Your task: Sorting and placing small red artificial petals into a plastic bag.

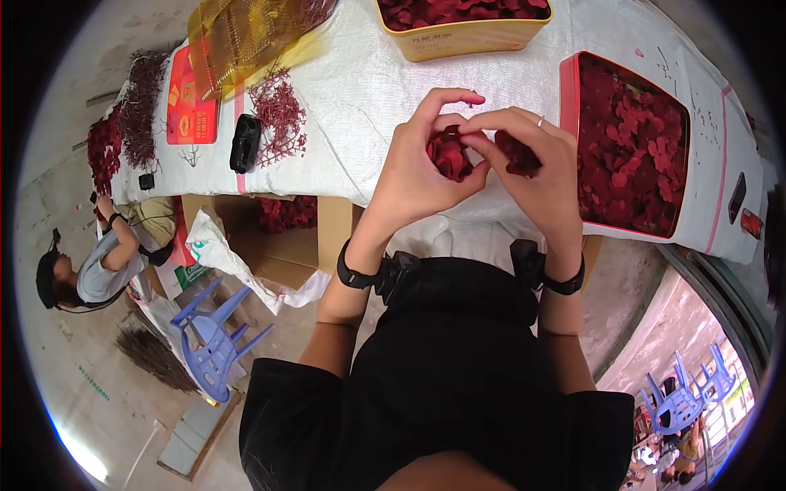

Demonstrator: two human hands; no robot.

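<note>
Matte, thin, soft-looking dark red petal cluster (449, 155), ruffled & roughly cup-shaped, is sitting in the L hand (413, 176), over the near edge of the table. Second dark red petal clump (516, 154) is resting in the hollow of the R hand (548, 159). White woven-plastic sheet (344, 106), creased & w/ thin pink stripes, is covering the table. Rect. red tin (569, 123), rounded corners, is standing just right of the R hand, holding a heap of loose, flat, scalloped petals (630, 155); yellow tin (467, 47), also holding red petals, is standing beyond both hands. To the left, spindly branching red stems (280, 116) are lying in a tangle beside a glossy black plastic obj. (245, 143); a flat red box (192, 102) & ribbed, translucent amber plastic trays (237, 45) are lying farther out. Corrugated cardboard box (336, 233) is standing below the table edge.

Pose: both forearms are reaching fwd, angling in twd each other, a black strap on each wrist. L hand is curling round the cluster, index arching above it, thumb below. R hand is bending in at the wrist, thumb & index closing on the cluster's edge; exact contact btwn tips & petals is hard to tell. Its other fingers are folding round the clump.
</note>
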